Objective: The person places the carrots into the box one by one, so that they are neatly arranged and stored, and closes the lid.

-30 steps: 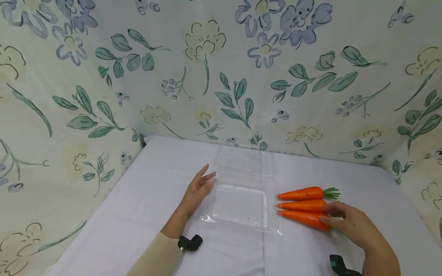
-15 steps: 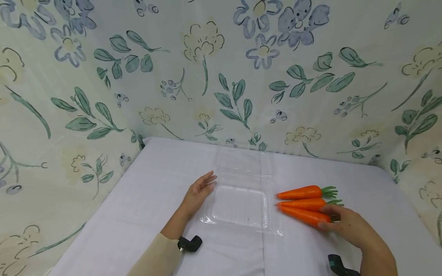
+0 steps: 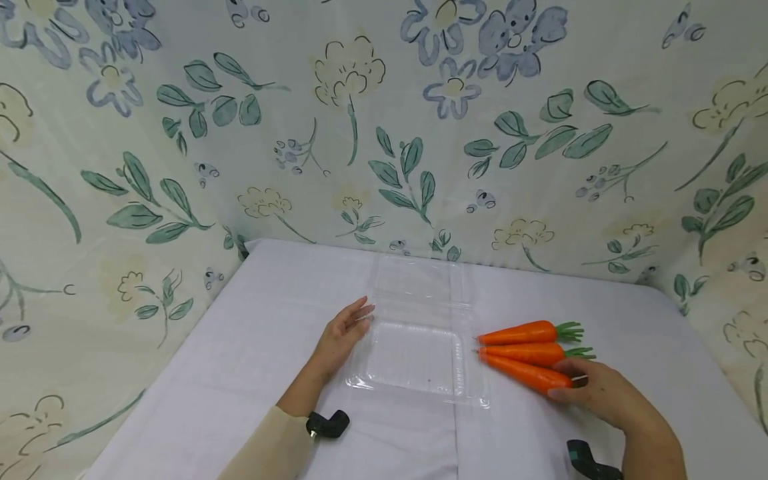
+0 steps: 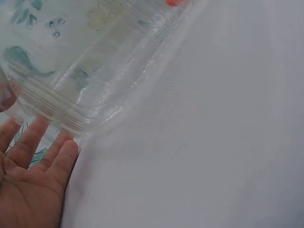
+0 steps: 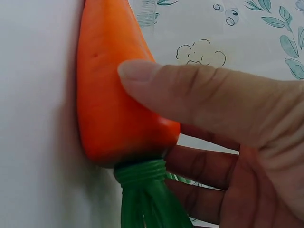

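My right hand (image 3: 603, 390) pinches the nearest of three orange carrots, its thumb on top and its fingers along the far side. That carrot (image 5: 111, 90) has a green stalk end, seen below the thumb in the right wrist view. Just beyond it lie the middle carrot (image 3: 528, 353) and the far carrot (image 3: 519, 332), tips pointing left. A clear plastic clamshell box (image 3: 414, 357) lies with its lid folded back. At its left edge my left hand (image 3: 342, 337) rests with extended fingers touching the rim; in the left wrist view the fingers (image 4: 33, 142) reach behind the plastic.
The box's lid (image 3: 417, 277) spreads toward the back of the white-covered table (image 3: 240, 353). Floral cloth (image 3: 384, 133) hangs behind and beside the table. Each wrist carries a black camera mount, such as the left one (image 3: 328, 424).
The nearest carrot has shifted slightly left, its tip closer to the middle carrot. My right hand has moved with it, uncovering the middle carrot's greens. My left fingers have drawn closer together.
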The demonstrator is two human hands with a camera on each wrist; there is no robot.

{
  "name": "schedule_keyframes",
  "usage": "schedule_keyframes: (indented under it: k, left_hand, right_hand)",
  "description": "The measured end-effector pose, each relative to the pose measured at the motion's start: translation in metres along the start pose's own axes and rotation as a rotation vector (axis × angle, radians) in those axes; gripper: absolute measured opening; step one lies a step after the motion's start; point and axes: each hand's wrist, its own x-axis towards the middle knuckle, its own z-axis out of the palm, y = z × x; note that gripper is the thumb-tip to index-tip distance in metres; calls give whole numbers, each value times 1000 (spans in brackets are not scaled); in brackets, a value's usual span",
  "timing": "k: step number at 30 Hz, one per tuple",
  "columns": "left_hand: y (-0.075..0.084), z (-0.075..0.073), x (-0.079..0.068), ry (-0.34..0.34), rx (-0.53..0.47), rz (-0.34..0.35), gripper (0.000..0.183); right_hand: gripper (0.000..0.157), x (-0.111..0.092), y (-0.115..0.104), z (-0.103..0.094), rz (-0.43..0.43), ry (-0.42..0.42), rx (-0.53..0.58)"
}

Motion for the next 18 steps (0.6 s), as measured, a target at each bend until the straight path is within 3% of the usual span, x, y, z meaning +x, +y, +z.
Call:
schedule_keyframes:
  k: [9,18]
  left_hand:
    - [2,0,0,0,-23,-8,57]
    - [2,0,-1,-3,-26,-28,57]
  right_hand:
    - [90,-3,1,-3,-10,9,1]
    - [100,-6,6,-8,3,9,31]
